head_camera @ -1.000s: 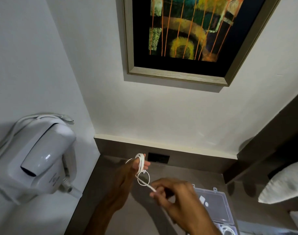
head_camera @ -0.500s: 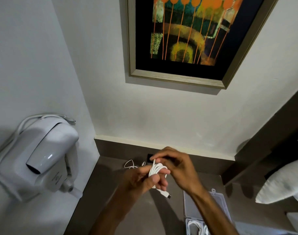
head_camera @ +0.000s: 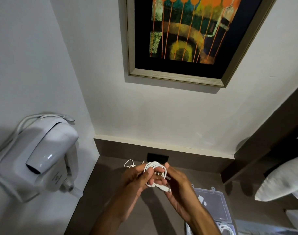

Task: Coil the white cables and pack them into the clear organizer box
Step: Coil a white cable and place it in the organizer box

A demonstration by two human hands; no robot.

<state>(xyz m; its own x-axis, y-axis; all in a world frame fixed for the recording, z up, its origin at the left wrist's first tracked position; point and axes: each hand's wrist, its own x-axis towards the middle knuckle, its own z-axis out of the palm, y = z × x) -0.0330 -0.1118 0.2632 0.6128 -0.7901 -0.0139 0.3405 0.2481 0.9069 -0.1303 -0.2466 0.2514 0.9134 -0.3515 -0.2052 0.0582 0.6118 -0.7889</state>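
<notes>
A coiled white cable (head_camera: 155, 167) sits between both hands above the dark counter. My left hand (head_camera: 138, 179) grips the coil from the left, thumb across its loops. My right hand (head_camera: 176, 185) holds the coil's right side, and the cable's plug end (head_camera: 165, 188) sticks out below the fingers. Another loose white cable (head_camera: 129, 164) lies on the counter behind my left hand. The clear organizer box (head_camera: 211, 205) lies open at the lower right, lid raised toward the wall, with coiled white cable (head_camera: 225, 228) in its base.
A white wall-mounted hair dryer (head_camera: 41, 155) hangs at the left. A dark socket plate (head_camera: 157, 157) sits in the counter's back panel. A framed painting (head_camera: 187, 36) hangs above. White pillows (head_camera: 284, 182) lie at the right.
The cable went from loops around my left fingers, the tail pulled by my right hand, to a bundled coil held by both hands. My right hand came down to the coil's right side.
</notes>
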